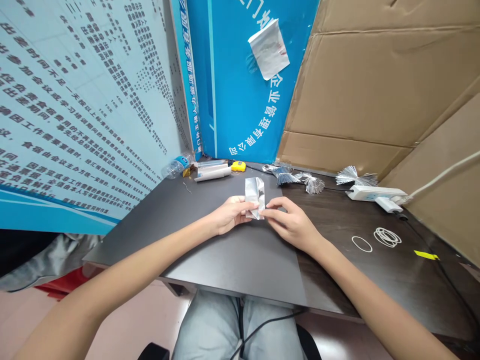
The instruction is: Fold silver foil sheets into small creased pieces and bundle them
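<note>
1 pc foil [255,188] held in L hand [227,216], R hand [296,227] at its edge, grip unclear; poss. torn if tugged unevenly.

I see a small folded silver foil piece [254,196], shiny and creased, held roughly upright above the worktop [225,250] near the frame's center.

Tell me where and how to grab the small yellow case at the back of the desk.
Pinch the rounded body of the small yellow case, probably coming from above and the near side: the silver rolls lie close at its left, the blue panel stands behind it, and the desk just in front looks bare.
</note>
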### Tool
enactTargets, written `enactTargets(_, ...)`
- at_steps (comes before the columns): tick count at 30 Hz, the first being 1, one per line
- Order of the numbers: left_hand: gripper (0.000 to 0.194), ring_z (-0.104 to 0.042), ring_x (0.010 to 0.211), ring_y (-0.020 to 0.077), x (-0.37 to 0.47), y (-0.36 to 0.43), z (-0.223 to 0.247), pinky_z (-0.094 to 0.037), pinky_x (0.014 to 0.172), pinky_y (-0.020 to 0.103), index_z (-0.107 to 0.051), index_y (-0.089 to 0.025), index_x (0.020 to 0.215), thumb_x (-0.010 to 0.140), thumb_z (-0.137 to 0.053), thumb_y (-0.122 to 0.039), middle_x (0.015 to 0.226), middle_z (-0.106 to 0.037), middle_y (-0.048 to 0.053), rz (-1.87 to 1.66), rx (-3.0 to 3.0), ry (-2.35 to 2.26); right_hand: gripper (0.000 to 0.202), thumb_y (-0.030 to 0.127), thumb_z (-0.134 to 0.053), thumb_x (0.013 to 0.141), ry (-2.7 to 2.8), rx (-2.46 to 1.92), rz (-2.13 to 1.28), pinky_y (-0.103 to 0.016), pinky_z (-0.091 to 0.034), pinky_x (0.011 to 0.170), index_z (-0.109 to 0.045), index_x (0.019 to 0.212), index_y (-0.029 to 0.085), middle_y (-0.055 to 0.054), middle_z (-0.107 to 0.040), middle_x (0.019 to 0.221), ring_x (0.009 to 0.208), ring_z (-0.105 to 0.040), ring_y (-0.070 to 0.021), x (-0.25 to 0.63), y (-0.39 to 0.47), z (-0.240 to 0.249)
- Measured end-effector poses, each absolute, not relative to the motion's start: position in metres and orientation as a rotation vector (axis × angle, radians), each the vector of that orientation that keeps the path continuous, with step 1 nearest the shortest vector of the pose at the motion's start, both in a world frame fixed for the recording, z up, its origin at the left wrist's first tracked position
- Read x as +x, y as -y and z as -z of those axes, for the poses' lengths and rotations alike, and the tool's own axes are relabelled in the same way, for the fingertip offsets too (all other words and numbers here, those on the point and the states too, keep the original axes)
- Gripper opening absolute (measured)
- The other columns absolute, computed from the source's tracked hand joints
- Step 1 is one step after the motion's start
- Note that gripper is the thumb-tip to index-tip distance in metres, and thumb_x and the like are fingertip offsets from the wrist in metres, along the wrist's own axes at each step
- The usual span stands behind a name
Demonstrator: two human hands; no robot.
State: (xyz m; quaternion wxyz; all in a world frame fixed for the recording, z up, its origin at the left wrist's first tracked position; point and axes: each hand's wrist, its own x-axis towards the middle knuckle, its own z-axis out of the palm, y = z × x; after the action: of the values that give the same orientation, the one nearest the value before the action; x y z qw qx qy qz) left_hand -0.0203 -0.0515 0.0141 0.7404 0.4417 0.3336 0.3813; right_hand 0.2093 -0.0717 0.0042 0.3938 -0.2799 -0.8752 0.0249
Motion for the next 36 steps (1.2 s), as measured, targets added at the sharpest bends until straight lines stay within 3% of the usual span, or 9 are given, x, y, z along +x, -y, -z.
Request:
enactTargets(4, 0.033, -0.061, 0.067, 0.0080, -0.021, 0.052, -0.015, -0.047, 0.067, 0.021, -0.072, -0.012, 0.087, 0.075, -0.093, -0.034, 0.076, -0.067, 0.001, -0.833, 0.963, -0.737, 0.029, 0.022, -0.058, 0.104, 2.261, -0.674, -0.121, -0.041, -0.058, 0.086, -0.076, 0.123, 0.034, -0.008, -0.073, 0.108, 0.097, -0.071, -0.0239, 0.209, 0.072, -0.007)
enactTargets(10, 0.037, -0.067, 0.078, 0.0104, -0.021, 0.053, -0.015, -0.051, 0.080, 0.023, -0.075, -0.012, 0.098, 0.070, -0.096, -0.023, 0.091, -0.073, 0.004, -0.825, 0.966, -0.687, 0.024, 0.026, -0.061, 0.103, 2.264, -0.747, -0.140, -0.041, -0.057, 0.086, -0.079, 0.117, 0.033, -0.007, -0.077, 0.106, 0.096, -0.073, -0.0243, 0.208, 0.074, -0.008)
enactTargets(19, 0.035, -0.069, 0.087, 0.0136, -0.021, 0.058, -0.025, -0.052, 0.089, 0.027, -0.075, -0.011, 0.104, 0.075, -0.092, -0.021, 0.101, -0.075, 0.008, -0.862, 1.030, -0.675, 0.012, 0.036, -0.069, 0.098, 2.039, -0.869, -0.586, -0.041, -0.059, 0.089, -0.080, 0.101, 0.031, -0.003, -0.081, 0.100, 0.090, -0.075, -0.0250, 0.198, 0.082, -0.011)
enactTargets(25, 0.030, -0.068, 0.092, 0.0126, -0.025, 0.056, -0.024, -0.051, 0.091, 0.024, -0.078, -0.013, 0.099, 0.077, -0.092, -0.028, 0.107, -0.076, 0.008, -0.801, 1.020, -0.685, 0.010, 0.031, -0.069, 0.096, 2.022, -0.852, -0.479, -0.042, -0.058, 0.087, -0.079, 0.096, 0.030, -0.005, -0.080, 0.097, 0.090, -0.075, -0.0259, 0.200, 0.079, -0.010)
enactTargets(36, 0.033, -0.066, 0.087, 0.0130, -0.026, 0.054, -0.015, -0.048, 0.082, 0.025, -0.079, -0.013, 0.097, 0.074, -0.091, -0.034, 0.094, -0.073, 0.006, -0.769, 1.207, -0.821, 0.010, 0.025, -0.064, 0.099, 2.055, -0.840, -0.343, -0.038, -0.059, 0.081, -0.074, 0.096, 0.026, -0.005, -0.079, 0.095, 0.086, -0.074, -0.0233, 0.197, 0.079, -0.007)
